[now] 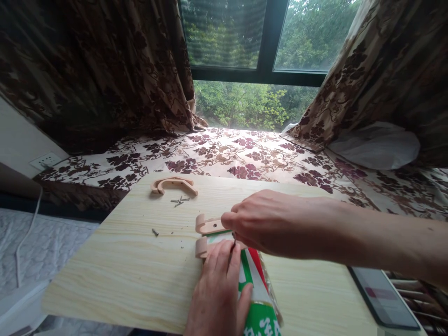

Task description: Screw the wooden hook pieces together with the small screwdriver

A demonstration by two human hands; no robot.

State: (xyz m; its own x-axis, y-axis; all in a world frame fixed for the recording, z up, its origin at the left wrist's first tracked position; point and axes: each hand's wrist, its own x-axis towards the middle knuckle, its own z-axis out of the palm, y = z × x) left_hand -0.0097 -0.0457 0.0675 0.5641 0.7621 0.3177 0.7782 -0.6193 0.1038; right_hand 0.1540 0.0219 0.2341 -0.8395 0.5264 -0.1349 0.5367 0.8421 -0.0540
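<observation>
My left hand (219,289) presses on a curved wooden piece (201,247) that lies on a green, white and red package (261,317). Its fingers point away from me, close around the lower end of a thin dark metal item (234,238). From the right, my right hand (245,219) reaches in with bent fingers, its fingertips at the top of that thin item. Beyond the left hand, another wooden piece (212,226) with a dark hole rests on the package, its right end hidden behind the right hand.
Two curved wooden pieces (175,183) lie at the far left of the light wooden table (122,261), with several screws (179,201) before them and one loose screw (155,232). A phone-like device (385,298) lies at the right edge. A patterned window seat (224,154) lies behind.
</observation>
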